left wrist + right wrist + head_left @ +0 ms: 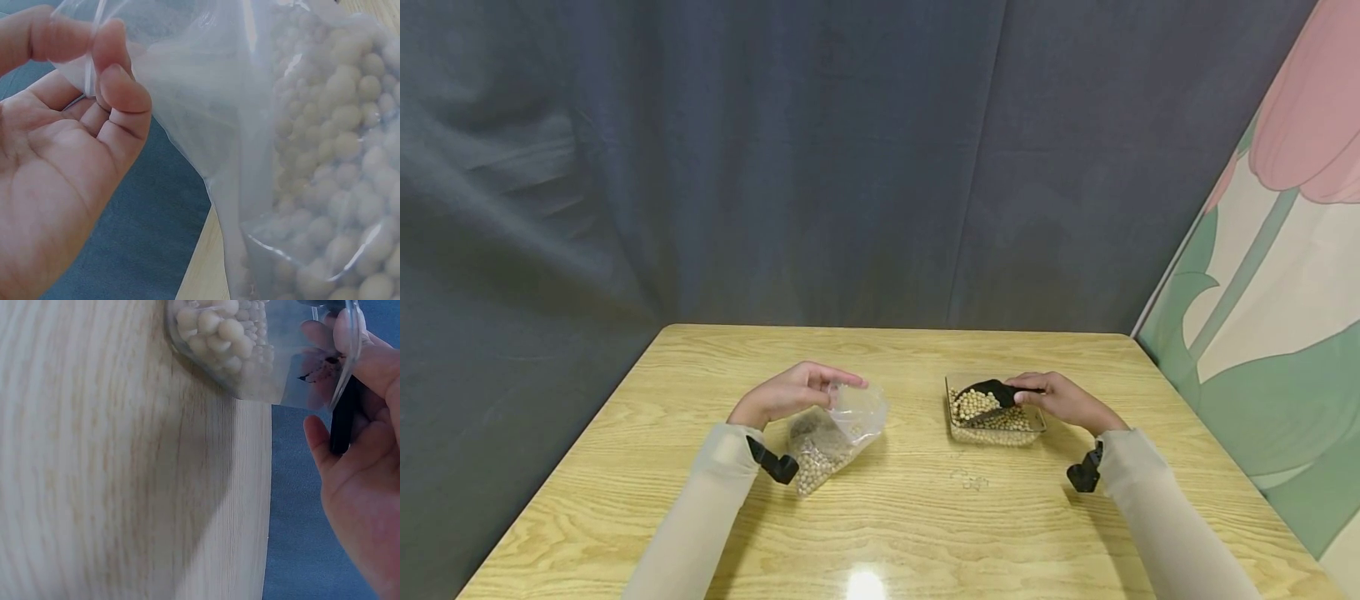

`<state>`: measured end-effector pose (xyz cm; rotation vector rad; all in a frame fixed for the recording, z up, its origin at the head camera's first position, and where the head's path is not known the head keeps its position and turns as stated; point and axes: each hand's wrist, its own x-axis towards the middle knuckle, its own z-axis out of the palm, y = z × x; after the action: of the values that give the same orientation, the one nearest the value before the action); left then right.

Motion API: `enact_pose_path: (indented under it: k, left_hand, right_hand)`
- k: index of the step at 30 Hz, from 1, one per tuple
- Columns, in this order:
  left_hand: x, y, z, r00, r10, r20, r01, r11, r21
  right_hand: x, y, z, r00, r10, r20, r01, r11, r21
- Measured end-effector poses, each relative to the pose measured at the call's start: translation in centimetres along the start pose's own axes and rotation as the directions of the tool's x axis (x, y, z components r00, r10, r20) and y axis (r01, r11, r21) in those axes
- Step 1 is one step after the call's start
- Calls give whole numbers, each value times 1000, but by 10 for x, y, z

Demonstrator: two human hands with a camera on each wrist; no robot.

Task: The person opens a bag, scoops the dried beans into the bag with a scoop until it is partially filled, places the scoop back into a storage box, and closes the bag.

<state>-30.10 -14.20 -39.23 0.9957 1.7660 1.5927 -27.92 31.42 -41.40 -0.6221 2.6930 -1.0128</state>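
Note:
At the left of the table, my left hand (790, 392) pinches the upper edge of a clear plastic zip bag (859, 417). Round pale beans (350, 125) that look like soybeans fill its lower part, which rests on the table. On the right, my right hand (1060, 402) grips the handle of a black scoop (1000, 390). The scoop's bowl, heaped with beans (976, 404), lies over a clear rectangular container (1033, 429) that has more beans in it. In the right wrist view, the scoop's black handle (342, 425) shows between the fingers, behind the container's wall.
The wooden table (925, 533) has a small pale marking (972, 482) in front of the container. A dark blue curtain (850, 167) hangs behind the table and along its left side. A tulip-patterned panel (1285, 333) stands at the right.

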Motion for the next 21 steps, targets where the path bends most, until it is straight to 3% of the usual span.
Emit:
enact_pose_path:
  k: [21]
  left_hand:
    - [-1,1,2,1000,-11,-1,11,1000,-20]
  right_hand:
    - [-4,7,-2,999,14,-40,-12,999,49]
